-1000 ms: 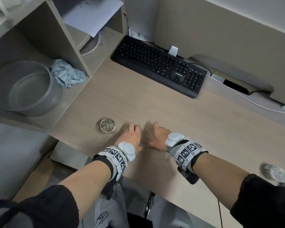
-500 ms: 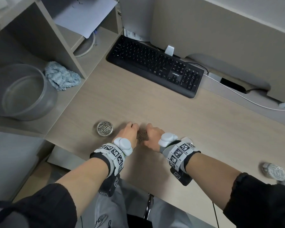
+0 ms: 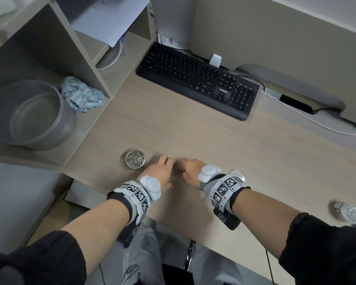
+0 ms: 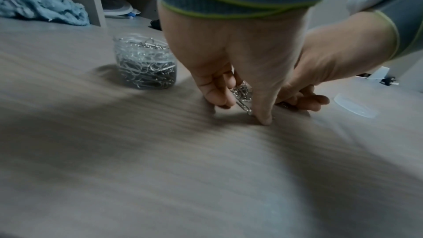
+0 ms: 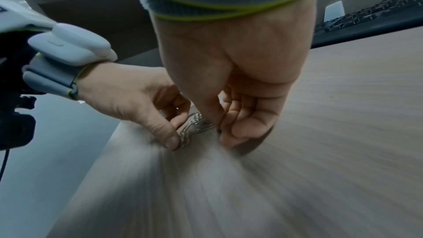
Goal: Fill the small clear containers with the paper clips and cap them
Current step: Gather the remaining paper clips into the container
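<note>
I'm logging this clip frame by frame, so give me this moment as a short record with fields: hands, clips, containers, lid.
left hand: fingers curled against the loose paper clips on the desk
right hand: fingers curled, closing on the same pile from the other side
open container: uncapped, full of clips, left of the hands
second container: by the right forearm, blurred
lid: lying flat on the desk beyond the right hand
</note>
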{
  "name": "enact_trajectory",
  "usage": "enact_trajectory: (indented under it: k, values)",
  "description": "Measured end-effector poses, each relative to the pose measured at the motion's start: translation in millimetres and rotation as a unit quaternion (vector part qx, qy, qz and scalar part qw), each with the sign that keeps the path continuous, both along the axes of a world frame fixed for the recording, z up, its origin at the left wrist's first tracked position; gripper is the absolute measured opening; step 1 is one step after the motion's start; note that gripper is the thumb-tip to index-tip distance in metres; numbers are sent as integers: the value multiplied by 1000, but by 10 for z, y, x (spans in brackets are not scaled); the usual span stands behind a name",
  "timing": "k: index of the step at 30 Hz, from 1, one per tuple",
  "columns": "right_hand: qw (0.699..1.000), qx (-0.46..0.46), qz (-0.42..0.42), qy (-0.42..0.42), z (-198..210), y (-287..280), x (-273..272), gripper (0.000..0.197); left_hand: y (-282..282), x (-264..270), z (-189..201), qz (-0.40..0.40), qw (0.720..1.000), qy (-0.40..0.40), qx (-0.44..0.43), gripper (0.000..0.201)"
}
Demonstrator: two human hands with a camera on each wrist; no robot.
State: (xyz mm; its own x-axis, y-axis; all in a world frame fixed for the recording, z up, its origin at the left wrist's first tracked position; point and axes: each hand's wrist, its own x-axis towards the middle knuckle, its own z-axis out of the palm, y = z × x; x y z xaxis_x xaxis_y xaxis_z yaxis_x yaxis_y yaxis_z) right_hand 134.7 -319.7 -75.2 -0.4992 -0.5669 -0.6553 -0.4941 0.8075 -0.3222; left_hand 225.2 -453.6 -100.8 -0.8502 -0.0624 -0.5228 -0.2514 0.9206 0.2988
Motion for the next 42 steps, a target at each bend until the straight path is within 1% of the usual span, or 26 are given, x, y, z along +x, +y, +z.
enact_trajectory:
  k: [4,8,10,13,14,17,20,23,27,29,32,37,40,42]
  values:
    - [1000,-6,-4,-12,9,16,10,20,-9,-66,-14,40,999,-6,18,66]
    - [1000,-2,4,-15,60,13,15,17,-13,-93,-29,26,999,-9,18,56]
    - [1000,5,15,-16,100,20,0,9,-10,-105,-29,9,1000,-6,12,49]
    - [1000,10,-4,-18,130,67,-52,29,-18,-132,-21,17,1000,-18,18,35]
    - [1000,11,-13,-16,119,90,-74,28,-25,-146,-18,20,999,-23,22,32]
    - [999,26,-34,-17,116,129,-134,2,-31,-187,-29,13,999,-23,22,27]
    - [999,13,-46,-23,80,139,-154,5,3,-215,-19,-7,999,-38,12,28]
    - [998,-12,-60,-30,107,103,-142,8,25,-220,-16,4,999,-39,16,25]
    - [997,-34,-61,-21,182,-18,-146,14,8,-170,75,50,998,-18,29,25]
    - [998,-40,-55,-16,231,-114,-152,15,-54,-127,161,85,995,9,47,21]
    - [998,-52,-44,-6,302,-318,-152,10,-256,-39,302,135,988,36,71,12]
    - [996,-86,-20,3,386,-732,-80,8,-711,108,554,222,969,68,79,10]
    - [996,-91,-8,-12,382,-964,-5,12,-941,191,566,263,959,67,82,12]
    - [996,-92,-5,-17,374,-1028,41,12,-985,223,536,271,956,70,85,14]
